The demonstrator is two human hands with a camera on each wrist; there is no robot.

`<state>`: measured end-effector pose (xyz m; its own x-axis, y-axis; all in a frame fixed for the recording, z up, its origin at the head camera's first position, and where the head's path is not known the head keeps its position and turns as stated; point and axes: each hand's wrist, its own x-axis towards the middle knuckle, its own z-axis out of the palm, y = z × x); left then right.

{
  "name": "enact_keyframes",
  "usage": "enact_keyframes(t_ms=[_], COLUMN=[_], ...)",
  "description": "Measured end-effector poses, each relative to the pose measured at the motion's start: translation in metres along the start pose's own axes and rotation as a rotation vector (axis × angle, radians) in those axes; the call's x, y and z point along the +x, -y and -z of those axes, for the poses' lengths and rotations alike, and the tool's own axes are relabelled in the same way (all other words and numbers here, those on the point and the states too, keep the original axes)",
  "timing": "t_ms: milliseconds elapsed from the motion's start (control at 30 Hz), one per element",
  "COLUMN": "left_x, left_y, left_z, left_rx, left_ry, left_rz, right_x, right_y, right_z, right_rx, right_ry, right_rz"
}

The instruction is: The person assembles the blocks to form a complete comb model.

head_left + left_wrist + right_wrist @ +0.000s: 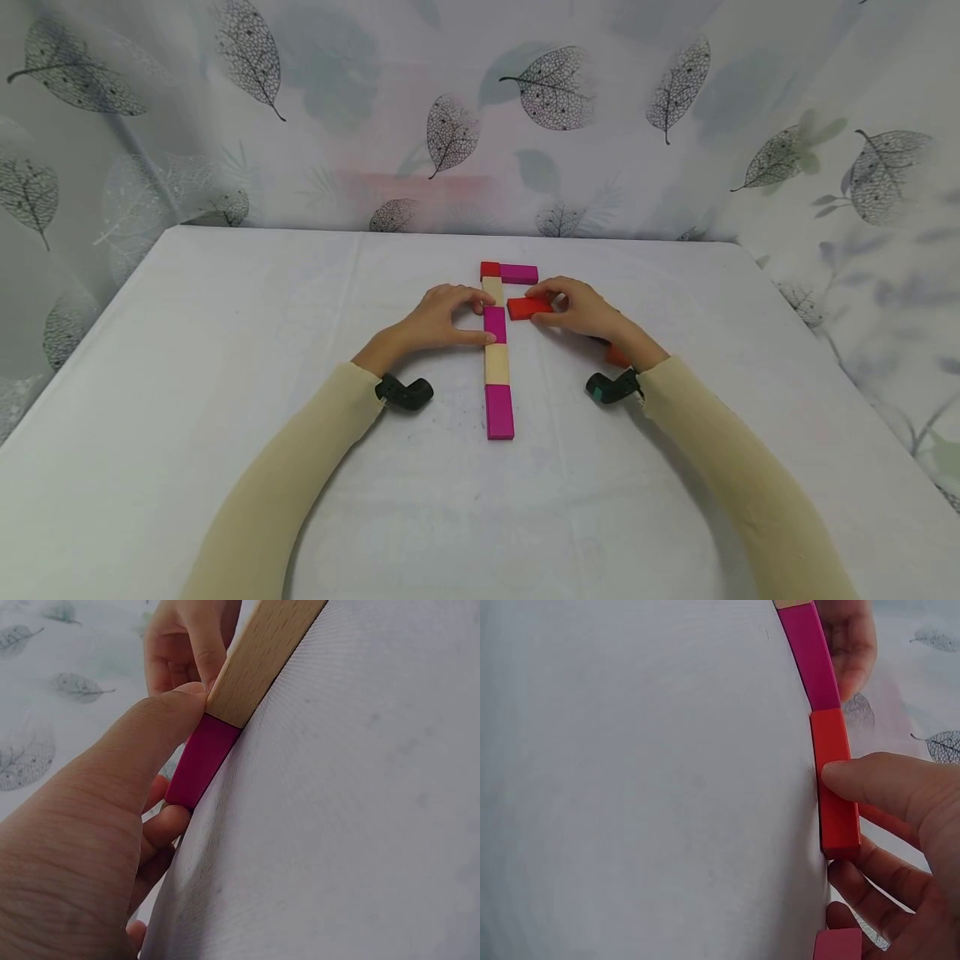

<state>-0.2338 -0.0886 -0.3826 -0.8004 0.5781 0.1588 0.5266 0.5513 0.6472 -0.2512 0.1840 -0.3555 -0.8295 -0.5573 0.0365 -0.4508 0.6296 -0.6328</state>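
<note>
My left hand point(438, 318) pinches a magenta block point(495, 325) lengthwise, thumb at its near end and a finger at its far end. That block lies in a straight row, between a pale wooden block point(497, 364) nearer me and another wooden block point(492, 289) farther off. On the right side of the row, my right hand point(583, 310) holds a red block point(522, 309) between thumb and fingers. The red block lies crosswise, its left end close beside the row. In the right wrist view, the thumb presses the red block's side point(838, 817).
A second magenta block point(499, 412) forms the row's near end. At the far end sit a red block point(490, 269) and a crosswise magenta block point(519, 273). An orange-red block point(617, 357) shows partly behind my right wrist. White cloth point(225, 333) covers the table.
</note>
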Motion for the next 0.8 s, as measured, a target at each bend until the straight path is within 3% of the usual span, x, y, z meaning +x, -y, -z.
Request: enact_keyframes(t_ms=[800], left_x=[0.0004], left_y=[0.0001], left_z=[0.0007], left_rx=[0.003], left_ry=[-0.003], left_rz=[-0.001], right_x=[0.0074], right_y=[0.0011], right_z=[-0.005], right_rx=[-0.002], right_ry=[-0.027], right_rz=[-0.051])
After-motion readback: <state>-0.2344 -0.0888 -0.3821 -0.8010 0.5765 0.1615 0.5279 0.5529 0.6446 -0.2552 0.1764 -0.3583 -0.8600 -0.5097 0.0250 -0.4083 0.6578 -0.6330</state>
